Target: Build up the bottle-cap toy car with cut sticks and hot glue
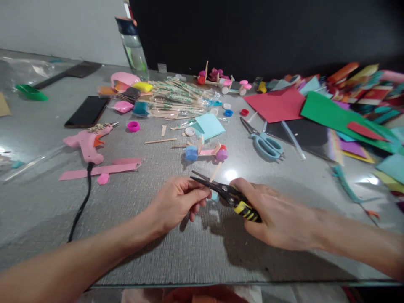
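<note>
My left hand (181, 200) is closed in a pinch on a thin wooden stick (215, 171), which points up and away from me. My right hand (271, 212) grips black-and-yellow snips (232, 195). Their narrow blades are slightly apart and cross the stick close to my left fingertips; whether they touch it I cannot tell. Just beyond the hands stands a small toy car (207, 152) of wooden sticks with blue, purple and red caps as wheels. A bit of light blue paper (214, 196) shows under the snips.
A pink glue gun (86, 143) with a black cord lies left, near a phone (87, 111). Blue-handled scissors (267, 144) lie right, before red paper (274, 104) and green paper (341, 120). Wrapped sticks (176, 99) and a water bottle (134, 52) are at the back.
</note>
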`<state>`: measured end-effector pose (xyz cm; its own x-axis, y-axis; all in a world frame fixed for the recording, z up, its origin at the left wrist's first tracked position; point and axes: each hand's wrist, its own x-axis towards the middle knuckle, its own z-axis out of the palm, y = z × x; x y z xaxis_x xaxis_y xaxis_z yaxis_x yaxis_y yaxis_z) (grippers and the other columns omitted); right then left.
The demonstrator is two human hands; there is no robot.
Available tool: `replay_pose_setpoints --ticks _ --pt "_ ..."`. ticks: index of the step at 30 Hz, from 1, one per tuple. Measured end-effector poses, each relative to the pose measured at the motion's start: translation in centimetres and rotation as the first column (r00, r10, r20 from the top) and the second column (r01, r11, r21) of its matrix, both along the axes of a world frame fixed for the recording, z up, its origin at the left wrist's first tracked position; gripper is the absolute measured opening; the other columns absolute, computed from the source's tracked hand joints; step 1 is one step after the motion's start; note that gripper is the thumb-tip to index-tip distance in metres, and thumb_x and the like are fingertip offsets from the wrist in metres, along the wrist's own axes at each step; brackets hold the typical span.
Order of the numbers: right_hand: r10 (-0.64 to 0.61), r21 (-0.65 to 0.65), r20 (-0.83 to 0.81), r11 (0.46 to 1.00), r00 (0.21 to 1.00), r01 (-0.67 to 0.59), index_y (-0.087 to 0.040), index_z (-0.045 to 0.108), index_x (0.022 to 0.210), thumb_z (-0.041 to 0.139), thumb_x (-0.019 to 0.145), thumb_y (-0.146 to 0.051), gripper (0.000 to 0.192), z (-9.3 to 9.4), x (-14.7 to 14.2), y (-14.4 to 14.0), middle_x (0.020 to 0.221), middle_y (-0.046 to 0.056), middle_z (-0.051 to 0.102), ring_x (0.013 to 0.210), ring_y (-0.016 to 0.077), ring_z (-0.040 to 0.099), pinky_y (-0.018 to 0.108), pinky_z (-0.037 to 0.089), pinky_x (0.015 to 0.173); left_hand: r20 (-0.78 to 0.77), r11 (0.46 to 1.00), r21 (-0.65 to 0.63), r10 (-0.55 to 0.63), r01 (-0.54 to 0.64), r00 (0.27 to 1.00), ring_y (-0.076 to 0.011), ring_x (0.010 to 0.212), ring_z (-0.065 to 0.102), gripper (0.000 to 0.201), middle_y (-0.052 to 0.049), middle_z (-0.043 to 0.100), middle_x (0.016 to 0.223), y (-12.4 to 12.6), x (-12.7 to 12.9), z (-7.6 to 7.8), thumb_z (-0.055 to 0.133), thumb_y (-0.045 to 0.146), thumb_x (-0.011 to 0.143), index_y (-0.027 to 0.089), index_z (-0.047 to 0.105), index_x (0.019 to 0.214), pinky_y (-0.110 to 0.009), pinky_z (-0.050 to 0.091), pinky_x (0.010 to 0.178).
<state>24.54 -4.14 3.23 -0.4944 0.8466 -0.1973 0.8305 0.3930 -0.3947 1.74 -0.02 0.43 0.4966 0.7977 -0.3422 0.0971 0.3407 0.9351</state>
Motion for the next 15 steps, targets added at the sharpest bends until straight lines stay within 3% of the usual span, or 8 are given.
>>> replay_pose_setpoints --ticks 4,8,12,15 --pt "-0.016 -0.003 0.003 1.000 1.000 0.016 -0.017 0.048 0.107 0.053 0.073 -0.022 0.035 -0.5 0.5 0.0 0.078 0.006 0.062 0.066 0.0215 0.056 0.032 0.038 0.060 -0.010 1.000 0.003 -0.020 0.020 1.000 -0.0070 0.044 0.047 0.020 0.003 0.055 0.058 0.3 -0.3 0.0 0.067 0.032 0.079 0.015 0.064 0.069 -0.017 0.041 0.038" --pt "-0.043 0.014 0.023 0.999 0.999 0.043 -0.019 0.048 0.104 0.051 0.075 -0.018 0.030 -0.4 1.1 0.2 0.076 0.004 0.062 0.067 0.0208 0.058 0.030 0.040 0.060 -0.044 0.996 0.093 0.023 -0.018 0.999 -0.0070 0.045 0.046 0.021 0.004 0.053 0.060 0.8 -0.8 0.0 0.064 0.035 0.084 0.016 0.065 0.076 -0.017 0.039 0.039" --pt "-0.056 0.059 0.057 0.997 0.997 0.053 -0.017 0.048 0.115 0.054 0.075 -0.019 0.041 0.1 1.9 0.1 0.083 0.007 0.067 0.073 0.0260 0.065 0.036 0.047 0.064 -0.149 0.984 0.154 -0.071 0.094 0.986 -0.0074 0.049 0.044 0.025 0.004 0.053 0.062 0.3 -0.8 -0.3 0.059 0.038 0.092 0.017 0.065 0.080 -0.019 0.034 0.044" --pt "-0.176 0.151 -0.011 0.973 0.984 0.176 -0.021 0.046 0.122 0.057 0.081 -0.025 0.042 -0.7 3.6 -0.5 0.092 0.011 0.070 0.079 0.0321 0.070 0.044 0.053 0.067 -0.221 0.948 0.285 -0.081 0.144 0.972 -0.0096 0.060 0.047 0.028 0.002 0.053 0.065 -0.3 -0.7 -0.5 0.059 0.036 0.093 0.016 0.065 0.075 -0.022 0.035 0.054"
